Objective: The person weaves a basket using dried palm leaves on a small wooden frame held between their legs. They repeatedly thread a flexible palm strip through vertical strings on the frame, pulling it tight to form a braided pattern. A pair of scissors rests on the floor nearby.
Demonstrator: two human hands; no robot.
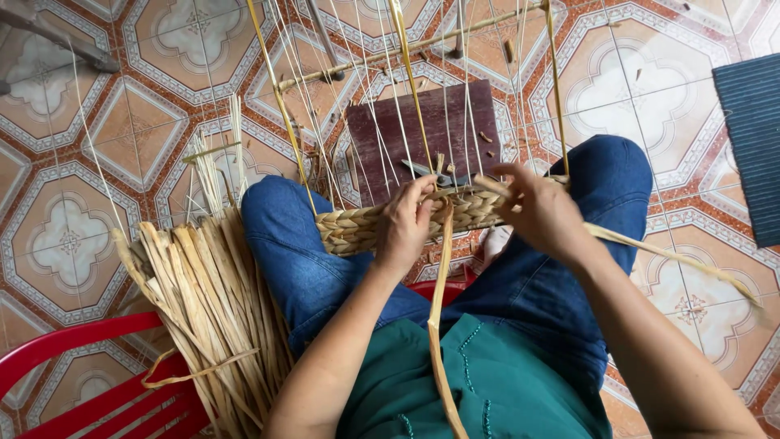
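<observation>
A woven straw band (pixel 366 226) lies across my knees, strung on thin upright warp strings (pixel 382 97). My left hand (pixel 406 221) presses on the band's middle, fingers curled around a flat straw strip (pixel 441 325) that hangs down over my lap. My right hand (pixel 538 210) pinches another long straw strip (pixel 674 256) at the band's right end; that strip trails off to the right over the floor. I wear blue jeans and a green top.
A thick bundle of dried straw strips (pixel 207 309) leans against my left thigh. A dark wooden board (pixel 422 122) and scissors (pixel 431 172) lie beyond the band. A bamboo rod (pixel 390 57) crosses the patterned tiles. Red plastic chair (pixel 73 366) lower left; dark mat (pixel 751 138) right.
</observation>
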